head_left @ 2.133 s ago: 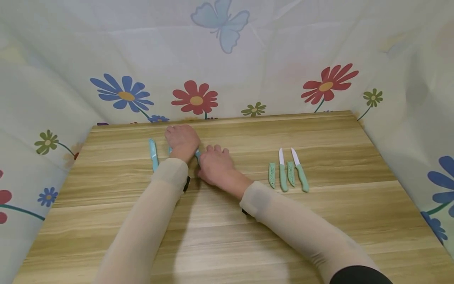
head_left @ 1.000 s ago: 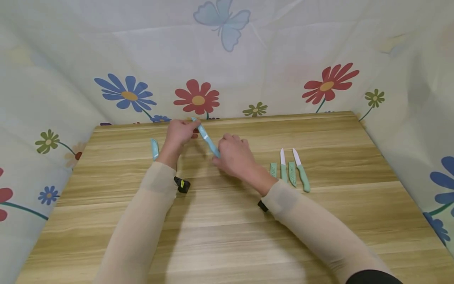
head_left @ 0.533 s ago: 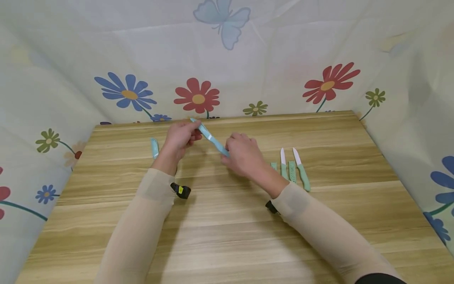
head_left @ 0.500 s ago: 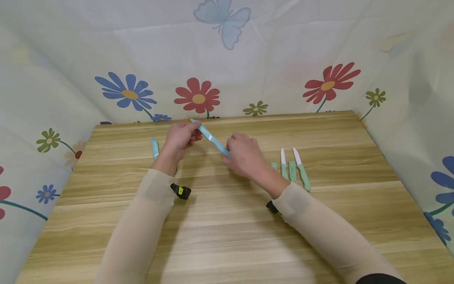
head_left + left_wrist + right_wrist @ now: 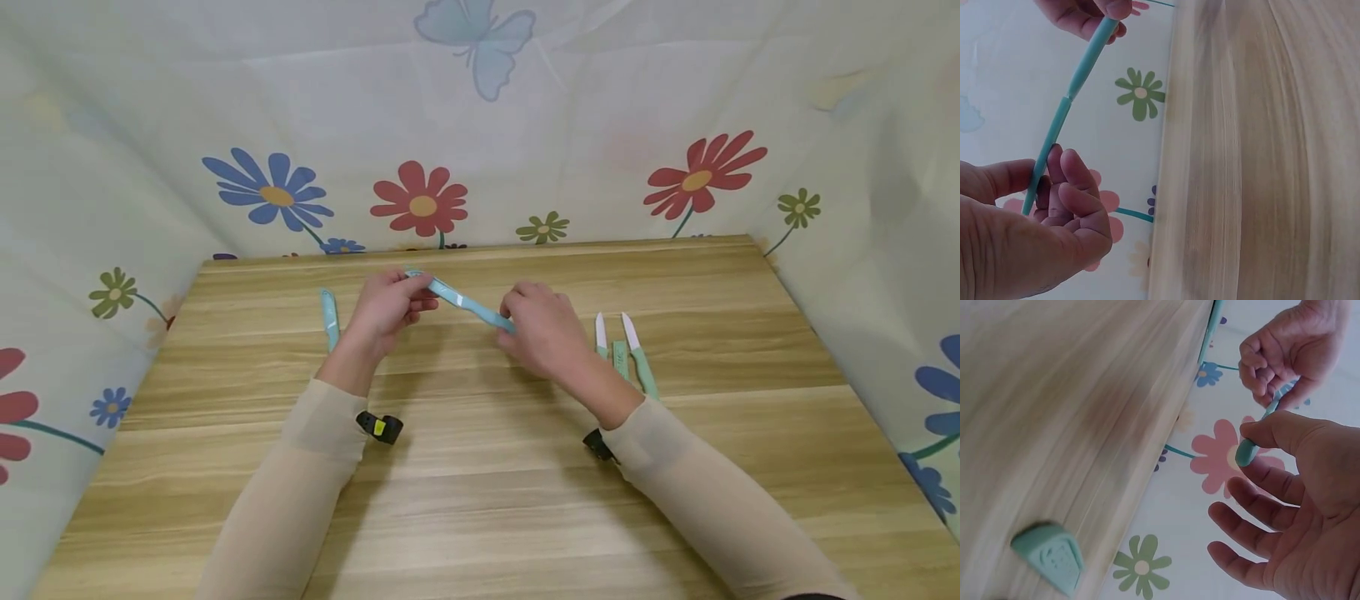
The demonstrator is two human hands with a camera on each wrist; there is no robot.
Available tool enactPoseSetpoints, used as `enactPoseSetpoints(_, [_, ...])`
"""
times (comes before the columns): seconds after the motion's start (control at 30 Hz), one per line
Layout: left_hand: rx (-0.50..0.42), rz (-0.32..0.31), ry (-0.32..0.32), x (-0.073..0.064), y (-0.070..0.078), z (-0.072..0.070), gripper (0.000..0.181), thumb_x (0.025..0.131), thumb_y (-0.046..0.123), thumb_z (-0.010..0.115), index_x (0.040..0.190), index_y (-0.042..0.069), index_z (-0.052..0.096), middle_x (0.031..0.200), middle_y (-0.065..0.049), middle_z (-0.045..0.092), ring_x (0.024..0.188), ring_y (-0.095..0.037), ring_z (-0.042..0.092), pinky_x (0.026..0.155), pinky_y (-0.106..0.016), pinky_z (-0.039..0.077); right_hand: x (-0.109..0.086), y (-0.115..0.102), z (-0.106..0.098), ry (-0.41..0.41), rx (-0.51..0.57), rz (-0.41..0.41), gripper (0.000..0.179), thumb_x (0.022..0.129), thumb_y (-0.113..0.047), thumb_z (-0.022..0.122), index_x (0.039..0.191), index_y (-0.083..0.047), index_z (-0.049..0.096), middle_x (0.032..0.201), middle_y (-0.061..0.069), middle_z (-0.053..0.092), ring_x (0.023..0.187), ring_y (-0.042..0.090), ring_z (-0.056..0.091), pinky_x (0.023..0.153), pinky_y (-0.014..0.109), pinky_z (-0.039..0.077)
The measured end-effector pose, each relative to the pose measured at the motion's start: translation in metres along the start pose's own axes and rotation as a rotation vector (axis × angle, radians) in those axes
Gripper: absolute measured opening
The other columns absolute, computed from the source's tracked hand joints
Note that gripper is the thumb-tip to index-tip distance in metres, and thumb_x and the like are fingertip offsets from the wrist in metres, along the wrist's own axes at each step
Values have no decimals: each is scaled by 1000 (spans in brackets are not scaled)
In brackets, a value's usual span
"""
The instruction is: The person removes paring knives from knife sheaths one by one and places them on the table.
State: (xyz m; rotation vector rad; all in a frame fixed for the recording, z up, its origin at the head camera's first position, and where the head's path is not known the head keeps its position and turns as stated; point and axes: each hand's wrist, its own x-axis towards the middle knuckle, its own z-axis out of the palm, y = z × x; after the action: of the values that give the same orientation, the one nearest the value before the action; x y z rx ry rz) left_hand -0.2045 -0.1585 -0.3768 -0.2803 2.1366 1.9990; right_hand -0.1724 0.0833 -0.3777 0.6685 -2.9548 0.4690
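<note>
Above the back half of the table [image 5: 480, 467], I see a blue knife [image 5: 480, 312] in its cover, the left hand [image 5: 384, 310] pinching the covered end and the right hand [image 5: 546, 329] the handle. Another blue knife [image 5: 330, 318] lies on the table's left side; two green-handled knives [image 5: 638, 352] flank a green cover [image 5: 620, 360] on its right.

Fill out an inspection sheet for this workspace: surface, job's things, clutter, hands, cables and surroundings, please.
Surface: wood-grain table.
Job's things: blue knife in blue sheath; second blue knife at left, also sheathed, partly hidden; two green-handled knives at right, blades bare, green sheath between them.
Clutter: nothing seen.
Hands: left hand pinches the blue sheath; right hand pinches that knife's handle end.
Cables: nothing seen.
Surroundings: flower-print sheeting behind and on both sides.
</note>
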Motion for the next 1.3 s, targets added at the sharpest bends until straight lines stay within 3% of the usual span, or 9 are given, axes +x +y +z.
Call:
enactPoseSetpoints(0.43, [-49, -24, -98, -15, -7, 3, 22, 109, 23, 63, 118, 3, 62, 99, -7, 76, 90, -16, 71, 74, -26, 47, -10, 16, -9, 78, -18, -30, 15, 94, -19, 79, 105, -9, 78, 116, 7, 69, 107, 30, 63, 88, 49, 55])
enactPoseSetpoints(0.9, [-113, -79, -169, -30, -16, 12, 17, 109, 18, 62, 117, 2, 62, 100, -5, 77, 96, -22, 70, 81, -30, 48, -23, 37, -11, 185, 5, -162, 13, 91, -13, 83, 102, -6, 79, 105, 8, 69, 97, 28, 64, 82, 43, 56])
enactPoseSetpoints(1.3, [-185, -129, -247, -33, -28, 16, 13, 109, 14, 58, 115, 3, 58, 106, -9, 76, 93, -17, 70, 76, -26, 49, -26, 43, -14, 109, 41, -148, 18, 93, -12, 83, 108, -3, 78, 103, 7, 71, 95, 27, 65, 83, 41, 57])
